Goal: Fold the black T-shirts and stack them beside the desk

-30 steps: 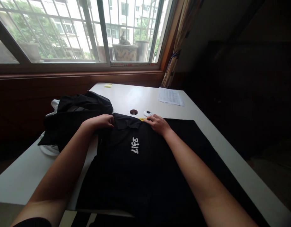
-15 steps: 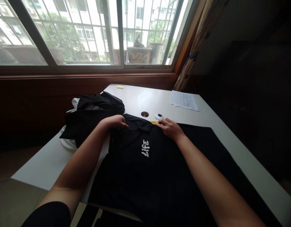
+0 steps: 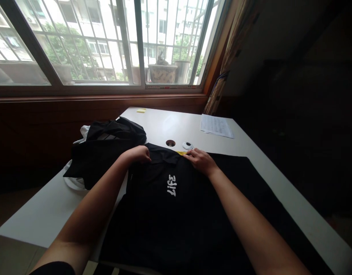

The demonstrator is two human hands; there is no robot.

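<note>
A large black garment point(image 3: 193, 214) with white lettering on it lies spread over the table, its lower part reaching toward me. My left hand point(image 3: 138, 154) is closed at its far left corner, with the fingers curled on the cloth; the fingertips are partly hidden. A small folded flap of the same fabric lies between my hands. At the far edge, my right hand point(image 3: 201, 160) has its thumb and fingers together on the cloth, beside a narrow yellow piece point(image 3: 181, 153) that shows along that edge.
A heap of black and white clothes point(image 3: 104, 149) lies on the left of the white table point(image 3: 155, 122). Farther back are a round cable hole point(image 3: 170, 143), a white ring-shaped cap point(image 3: 188, 145), printed papers point(image 3: 217, 125) and a yellow note point(image 3: 141, 110). A barred window stands behind.
The camera view has shifted a little, so everything sits slightly lower and farther left. Both hands keep their places on the garment, which lies almost the same.
</note>
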